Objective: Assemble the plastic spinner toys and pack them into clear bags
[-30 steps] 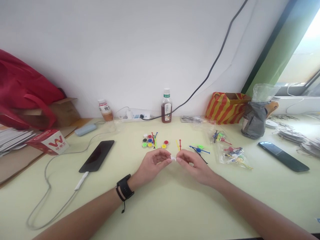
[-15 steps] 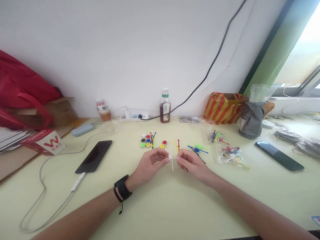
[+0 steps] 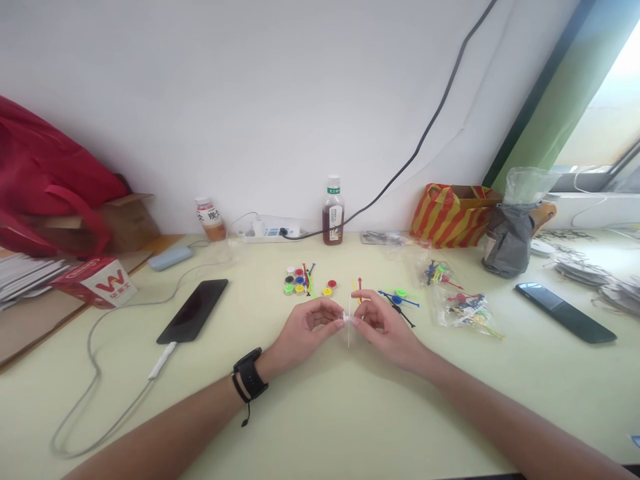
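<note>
My left hand (image 3: 306, 331) and my right hand (image 3: 383, 328) meet fingertip to fingertip over the pale yellow-green table (image 3: 320, 413). Between them they pinch a small white round piece (image 3: 344, 321). A thin white stick (image 3: 349, 328) stands upright at that piece, held by my right fingers. A black watch sits on my left wrist. Just beyond the hands lie coloured round pieces (image 3: 296, 281), two more of them (image 3: 329, 288), red and yellow sticks (image 3: 357, 288), and a blue stick with a green disc (image 3: 399, 298).
A black phone (image 3: 193, 310) on a white cable lies left. Clear bags of coloured parts (image 3: 463, 307) and another phone (image 3: 565, 311) lie right. Two bottles (image 3: 333, 212), a power strip (image 3: 270, 231), a striped bag (image 3: 450, 215) and a red box (image 3: 97, 283) stand behind.
The thin white stick, unseen a second ago, now stands upright between my fingertips. My hands drew slightly apart, then closed together again on the white piece.
</note>
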The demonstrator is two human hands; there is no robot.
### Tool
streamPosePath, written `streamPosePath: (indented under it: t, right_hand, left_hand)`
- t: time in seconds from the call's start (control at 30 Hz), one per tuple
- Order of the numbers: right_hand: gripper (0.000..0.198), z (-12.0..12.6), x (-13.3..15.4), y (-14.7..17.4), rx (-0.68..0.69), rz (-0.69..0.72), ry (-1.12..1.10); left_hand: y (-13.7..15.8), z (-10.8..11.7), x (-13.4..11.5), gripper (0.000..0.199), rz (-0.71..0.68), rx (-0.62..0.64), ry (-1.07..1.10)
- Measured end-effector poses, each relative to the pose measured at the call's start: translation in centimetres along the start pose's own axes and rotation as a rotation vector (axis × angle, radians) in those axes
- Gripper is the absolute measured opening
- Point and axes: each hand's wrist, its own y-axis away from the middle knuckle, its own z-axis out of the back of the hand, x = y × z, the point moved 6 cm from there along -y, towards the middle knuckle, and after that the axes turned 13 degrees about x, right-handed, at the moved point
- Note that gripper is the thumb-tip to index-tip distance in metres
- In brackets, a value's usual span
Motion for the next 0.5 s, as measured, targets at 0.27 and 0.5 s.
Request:
streamPosePath:
  t: [0.27, 0.5]
  right_hand:
    - [0.074, 0.4, 1.7, 1.3, -0.081, 0.215, 0.429]
    - [0.048, 0.8, 0.4, 0.7, -0.018, 0.041, 0.364]
  left_hand:
    - [0.0, 0.2, 0.1, 0.024, 0.043, -0.024, 0.083]
    - [0.0, 0.3, 0.1, 0.024, 0.045, -0.021, 0.097]
